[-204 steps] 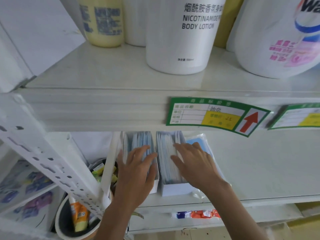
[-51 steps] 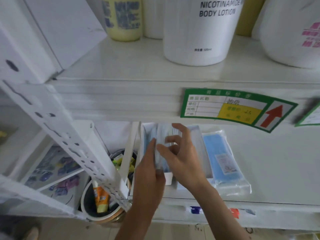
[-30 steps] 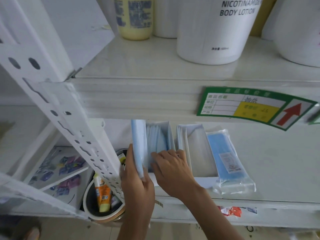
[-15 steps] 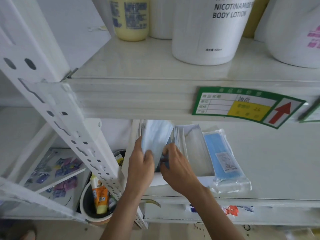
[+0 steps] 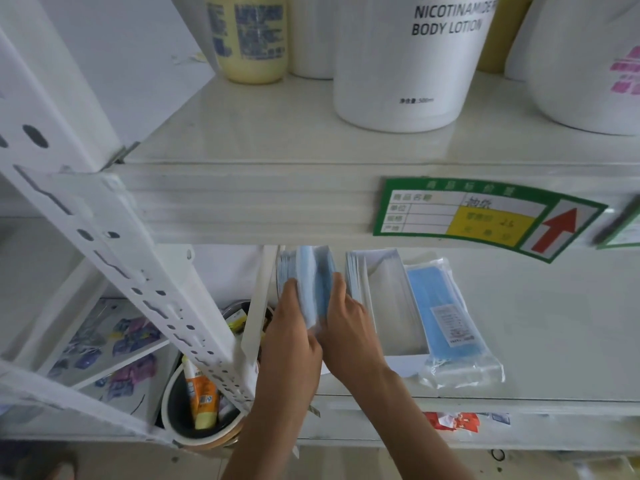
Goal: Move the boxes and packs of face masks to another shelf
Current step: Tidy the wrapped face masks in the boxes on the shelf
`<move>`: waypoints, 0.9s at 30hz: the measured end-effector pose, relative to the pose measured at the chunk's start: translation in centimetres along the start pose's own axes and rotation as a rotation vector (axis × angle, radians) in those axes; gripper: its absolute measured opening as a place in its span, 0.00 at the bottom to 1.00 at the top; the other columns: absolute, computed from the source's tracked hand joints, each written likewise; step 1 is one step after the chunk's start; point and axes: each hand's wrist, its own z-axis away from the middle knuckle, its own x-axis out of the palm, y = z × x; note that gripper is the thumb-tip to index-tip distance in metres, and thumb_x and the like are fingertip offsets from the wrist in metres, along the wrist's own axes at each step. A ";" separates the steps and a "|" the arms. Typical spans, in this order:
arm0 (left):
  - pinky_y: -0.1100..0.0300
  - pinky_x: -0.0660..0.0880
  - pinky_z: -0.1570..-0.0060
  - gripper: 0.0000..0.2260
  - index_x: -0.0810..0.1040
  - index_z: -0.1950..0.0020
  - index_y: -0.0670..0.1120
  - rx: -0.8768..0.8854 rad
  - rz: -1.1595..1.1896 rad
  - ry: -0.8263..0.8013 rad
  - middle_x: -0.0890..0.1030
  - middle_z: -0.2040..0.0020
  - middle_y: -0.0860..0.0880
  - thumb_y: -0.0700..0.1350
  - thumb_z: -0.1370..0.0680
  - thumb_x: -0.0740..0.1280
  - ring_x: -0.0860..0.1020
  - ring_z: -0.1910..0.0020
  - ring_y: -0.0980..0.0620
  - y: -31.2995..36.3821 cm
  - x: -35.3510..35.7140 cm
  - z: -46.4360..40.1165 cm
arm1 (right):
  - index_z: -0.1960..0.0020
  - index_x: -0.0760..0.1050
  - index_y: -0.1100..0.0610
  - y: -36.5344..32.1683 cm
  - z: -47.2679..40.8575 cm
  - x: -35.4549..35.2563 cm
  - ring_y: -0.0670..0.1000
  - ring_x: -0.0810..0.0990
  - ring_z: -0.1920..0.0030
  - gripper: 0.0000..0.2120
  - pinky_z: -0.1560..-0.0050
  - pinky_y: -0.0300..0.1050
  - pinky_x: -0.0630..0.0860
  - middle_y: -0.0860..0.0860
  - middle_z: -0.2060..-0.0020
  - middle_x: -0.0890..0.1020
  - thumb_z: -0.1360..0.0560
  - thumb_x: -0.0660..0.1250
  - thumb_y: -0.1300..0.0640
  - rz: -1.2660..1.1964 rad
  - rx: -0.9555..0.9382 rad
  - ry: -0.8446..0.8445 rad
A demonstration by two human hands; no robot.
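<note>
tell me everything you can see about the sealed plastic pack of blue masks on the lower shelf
The sealed pack of masks is a clear, glossy plastic bag around a flat stack of light blue masks, with a small white printed label on top and crinkled empty film at its near end. It lies flat on the lower shelf, long side running front to back, its left edge against the open white box. Neither hand touches it; the right hand works further left.
</note>
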 end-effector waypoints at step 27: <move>0.55 0.77 0.60 0.19 0.74 0.30 0.46 0.249 -0.287 -0.099 0.84 0.50 0.49 0.45 0.21 0.67 0.83 0.56 0.47 -0.7 1.2 -2.3 | 0.44 0.75 0.50 2.6 -0.2 -2.0 0.44 0.82 0.54 0.11 0.54 0.41 0.80 0.46 0.56 0.83 0.14 0.53 0.54 -0.489 -0.035 0.041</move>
